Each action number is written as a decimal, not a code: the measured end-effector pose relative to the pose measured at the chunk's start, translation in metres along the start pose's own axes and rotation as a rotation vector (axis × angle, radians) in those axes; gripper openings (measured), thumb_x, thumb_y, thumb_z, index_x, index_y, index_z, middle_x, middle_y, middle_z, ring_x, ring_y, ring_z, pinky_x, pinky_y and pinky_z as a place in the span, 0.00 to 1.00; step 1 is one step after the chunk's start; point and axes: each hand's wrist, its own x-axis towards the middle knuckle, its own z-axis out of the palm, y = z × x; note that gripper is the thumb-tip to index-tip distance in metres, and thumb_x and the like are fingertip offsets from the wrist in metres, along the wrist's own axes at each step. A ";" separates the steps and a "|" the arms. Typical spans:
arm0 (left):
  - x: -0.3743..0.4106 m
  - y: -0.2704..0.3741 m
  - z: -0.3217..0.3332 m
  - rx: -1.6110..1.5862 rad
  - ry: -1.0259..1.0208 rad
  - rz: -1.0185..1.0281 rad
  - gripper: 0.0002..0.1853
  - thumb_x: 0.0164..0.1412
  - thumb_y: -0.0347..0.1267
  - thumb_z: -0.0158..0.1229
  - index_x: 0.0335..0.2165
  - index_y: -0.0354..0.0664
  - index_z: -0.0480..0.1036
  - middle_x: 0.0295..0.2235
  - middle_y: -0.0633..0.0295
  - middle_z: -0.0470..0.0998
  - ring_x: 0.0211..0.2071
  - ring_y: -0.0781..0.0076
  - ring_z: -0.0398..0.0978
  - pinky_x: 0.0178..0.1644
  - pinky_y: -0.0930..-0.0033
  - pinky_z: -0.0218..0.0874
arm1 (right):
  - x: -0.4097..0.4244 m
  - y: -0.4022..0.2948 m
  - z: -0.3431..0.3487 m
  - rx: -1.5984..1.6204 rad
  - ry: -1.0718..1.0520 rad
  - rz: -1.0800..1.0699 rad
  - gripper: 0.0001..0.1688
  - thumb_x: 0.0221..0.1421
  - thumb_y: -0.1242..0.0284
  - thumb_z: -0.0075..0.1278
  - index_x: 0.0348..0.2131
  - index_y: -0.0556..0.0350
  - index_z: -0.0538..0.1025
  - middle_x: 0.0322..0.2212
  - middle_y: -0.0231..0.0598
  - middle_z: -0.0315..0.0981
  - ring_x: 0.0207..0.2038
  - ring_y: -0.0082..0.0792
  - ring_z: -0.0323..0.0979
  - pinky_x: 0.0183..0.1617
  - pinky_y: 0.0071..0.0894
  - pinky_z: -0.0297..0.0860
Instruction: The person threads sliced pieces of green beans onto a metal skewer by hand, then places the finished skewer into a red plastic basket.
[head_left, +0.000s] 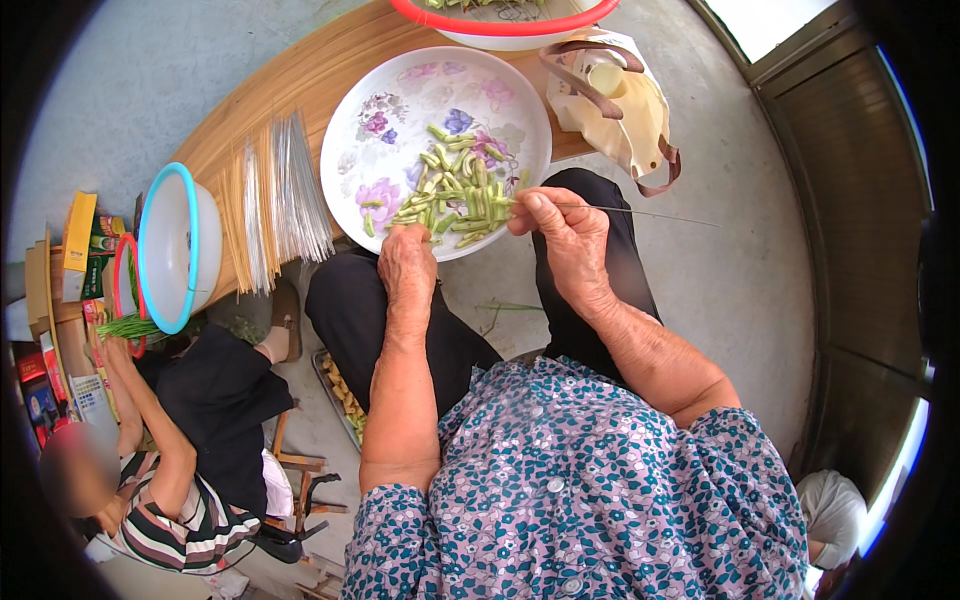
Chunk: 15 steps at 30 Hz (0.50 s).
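In front of me a large white round tray (360, 112) with a floral print holds many cut pieces of green beans (450, 187), heaped towards its near side. My right hand (566, 232) pinches a thin metal skewer (660, 214) at the tray's right rim. The skewer's long bare end points out to the right, and bean pieces sit against my fingertips on the other side. My left hand (409, 259) rests at the tray's near rim beside the bean pieces. Its fingers are curled, and their tips are mostly hidden, so I cannot tell what they hold.
Wooden and metal skewers (281, 195) lie left of the tray on a wooden table (217, 135). Beyond stand a blue-rimmed basin (206, 247), a red-rimmed basin (517, 31) and a cloth bag (622, 112). A co-worker (180, 480) at left holds green stalks (131, 326).
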 end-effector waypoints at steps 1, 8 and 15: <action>-0.001 -0.002 -0.001 0.064 -0.017 -0.004 0.05 0.44 0.23 0.53 0.23 0.41 0.75 0.26 0.53 0.73 0.31 0.50 0.71 0.34 0.55 0.62 | 0.000 0.000 0.000 0.009 0.002 0.002 0.10 0.55 0.73 0.51 0.34 0.64 0.76 0.25 0.35 0.74 0.26 0.23 0.71 0.33 0.21 0.70; 0.003 -0.003 -0.009 0.124 -0.077 -0.012 0.03 0.42 0.28 0.60 0.22 0.44 0.76 0.26 0.56 0.74 0.33 0.55 0.70 0.36 0.55 0.59 | 0.000 0.001 0.002 -0.006 -0.004 -0.015 0.11 0.55 0.72 0.51 0.33 0.64 0.76 0.25 0.37 0.75 0.26 0.24 0.72 0.33 0.22 0.69; 0.006 0.009 -0.001 0.314 -0.109 -0.053 0.04 0.41 0.29 0.61 0.23 0.44 0.75 0.25 0.57 0.73 0.32 0.57 0.71 0.35 0.56 0.59 | -0.002 0.000 0.002 -0.028 -0.003 0.002 0.12 0.55 0.70 0.50 0.33 0.64 0.76 0.26 0.38 0.75 0.26 0.25 0.72 0.35 0.24 0.68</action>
